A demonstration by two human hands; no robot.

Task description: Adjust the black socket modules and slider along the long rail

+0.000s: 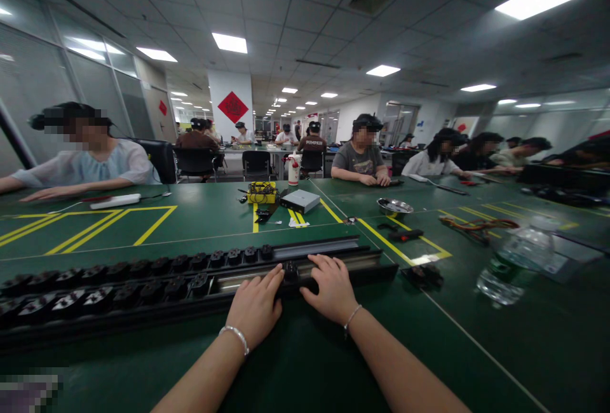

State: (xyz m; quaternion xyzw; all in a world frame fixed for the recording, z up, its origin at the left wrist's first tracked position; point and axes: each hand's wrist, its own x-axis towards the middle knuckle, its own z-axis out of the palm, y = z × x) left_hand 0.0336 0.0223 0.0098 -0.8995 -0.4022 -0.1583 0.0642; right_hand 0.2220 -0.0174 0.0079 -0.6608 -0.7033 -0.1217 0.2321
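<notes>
Two long black rails (305, 249) lie side by side across the green table, with rows of round black socket-like modules (175, 288) seated along their left parts. One more black module (290, 269) sits in the nearer rail, between my hands. My left hand (255, 305) rests over that rail with its fingers stretched out, the fingertips at the module's left side. To the right of the module, my right hand (332, 287) lies across the same rail, thumb apart from the extended fingers. What its fingertips touch on the far side is hidden.
A water bottle (517, 260) and small black parts (423, 276) are at the right. Farther back stand a metal bowl (394, 206), a grey box (300, 201) and a yellow box with cables (262, 192). Several people sit around the tables.
</notes>
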